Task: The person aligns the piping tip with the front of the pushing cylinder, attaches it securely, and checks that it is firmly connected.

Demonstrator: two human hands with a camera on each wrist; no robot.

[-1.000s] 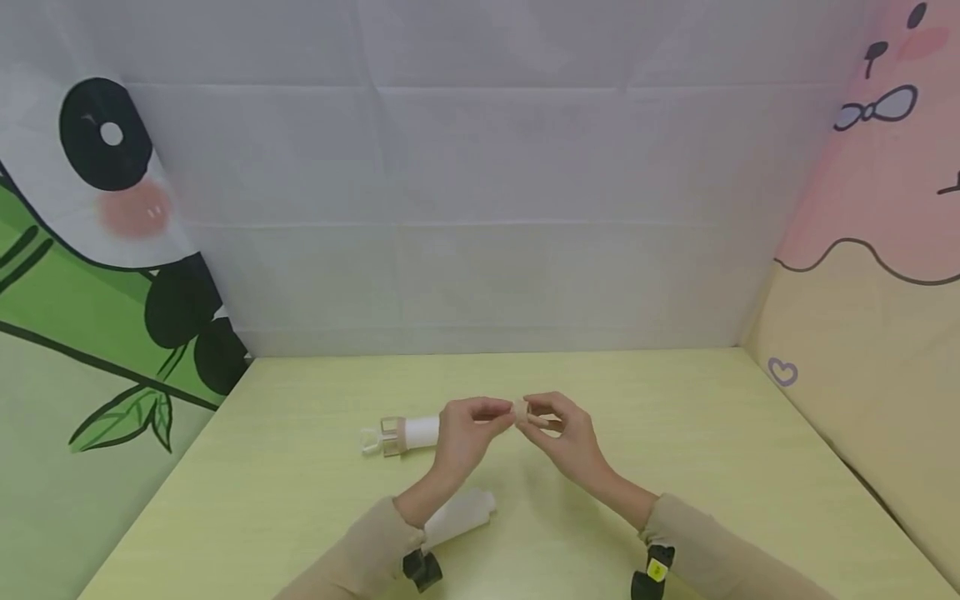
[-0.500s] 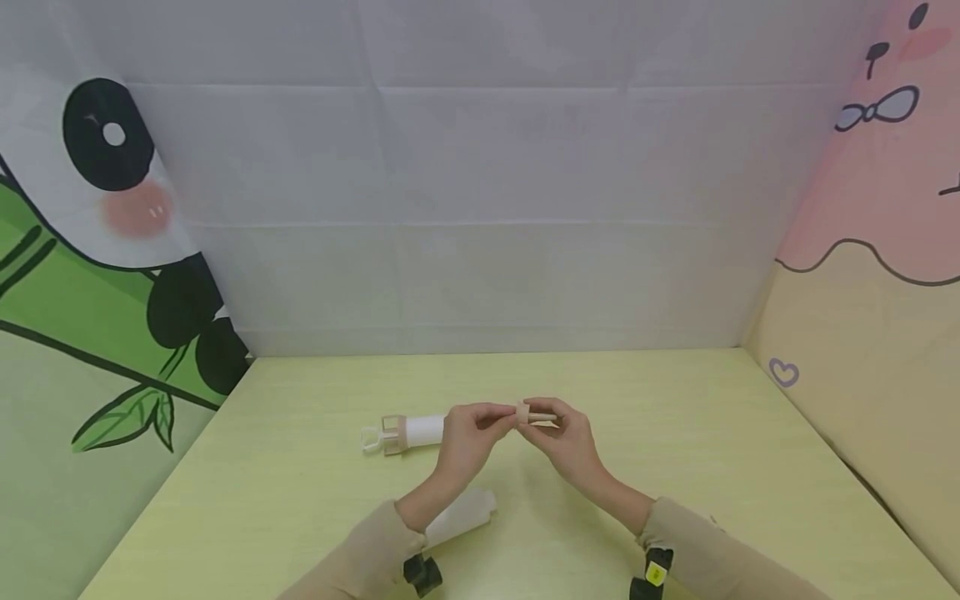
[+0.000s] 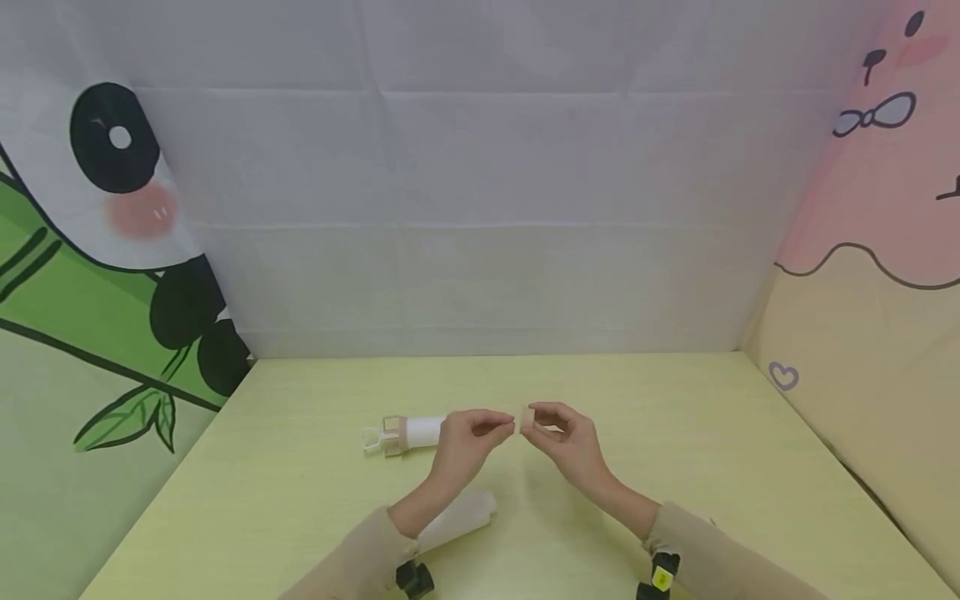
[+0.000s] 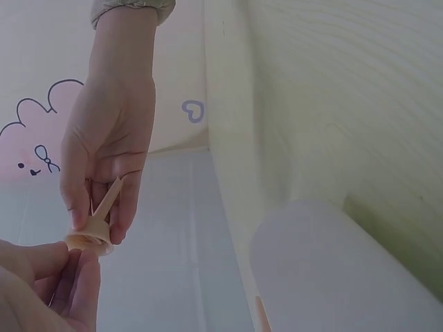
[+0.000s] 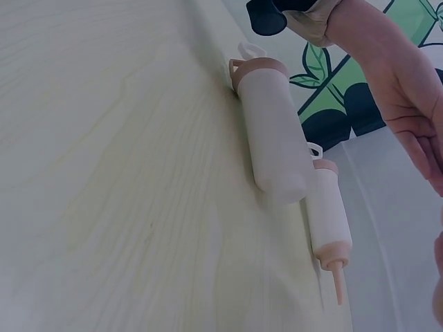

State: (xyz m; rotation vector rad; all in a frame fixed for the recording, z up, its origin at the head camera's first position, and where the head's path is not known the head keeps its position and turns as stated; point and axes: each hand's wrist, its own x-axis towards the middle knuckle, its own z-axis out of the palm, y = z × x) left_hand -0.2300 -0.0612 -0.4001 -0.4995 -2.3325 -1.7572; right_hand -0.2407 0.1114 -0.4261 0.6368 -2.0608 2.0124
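Between both hands is a peach-coloured nozzle cap (image 4: 97, 225) with a narrow pointed spout. My right hand (image 3: 573, 437) pinches it around the sides; in the left wrist view the spout points back towards that palm. My left hand (image 3: 468, 442) has thumb and fingertips pinched together at the cap's open rim. In the right wrist view my left hand (image 5: 408, 104) is partly cut off by the edge. Below the hands lies a white squeeze bottle (image 3: 461, 517), partly behind the left forearm. Another white squeeze bottle (image 3: 423, 432) lies farther back, its own peach nozzle (image 5: 337, 266) fitted.
Both bottles lie on a pale yellow wood-grain table (image 3: 675, 433). A white cloth wall (image 3: 487, 208) stands behind it, with cartoon-printed side panels (image 3: 862, 350). The near bottle has a peach end collar (image 5: 261, 68) with a white loop.
The spout, visible pointing right half a second ago, is now hidden behind the right fingers in the head view. The hands have drawn slightly apart. The bottles have stayed put.
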